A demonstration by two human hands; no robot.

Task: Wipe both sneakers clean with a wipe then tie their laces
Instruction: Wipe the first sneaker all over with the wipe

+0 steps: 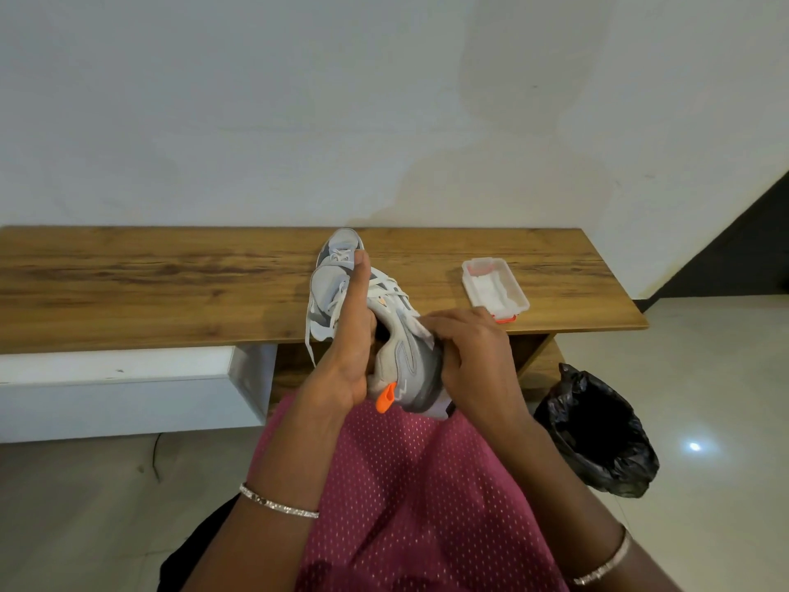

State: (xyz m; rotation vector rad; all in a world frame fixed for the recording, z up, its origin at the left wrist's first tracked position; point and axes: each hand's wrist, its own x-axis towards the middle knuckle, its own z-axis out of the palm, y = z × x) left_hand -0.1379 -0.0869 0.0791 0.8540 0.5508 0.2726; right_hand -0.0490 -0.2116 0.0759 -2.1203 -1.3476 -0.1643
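As the head view is showing it: a person is sitting at the desk [149, 284] and holding one sneaker up over the lap, clear of the desk.
Left grip [348, 348]: is clasping the held sneaker [405, 365] near its collar, with the thumb lying straight along the tongue side and the other fingers hiding behind the shoe.
Right grip [469, 356]: is curling its fingers on the wipe [422, 329] and pressing it against the outer side of the held sneaker, just across from the left grip.
Second sneaker [326, 292]: is lying on the desk just beyond the left grip, partly hiding behind its thumb, with a loose lace [309, 339] trailing over the desk edge.
Wipe box [495, 290]: is sitting open on the desk, beyond the right grip and apart from it.
Bin bag [597, 437]: is standing on the floor, outward of the right grip.
Step in hand: wiping the side of one sneaker seems to be going on; the tying is not yet starting.
Next move: is probably calling for the left grip to be turning the shoe, so the right grip is reaching unwiped panels and the sole edge.
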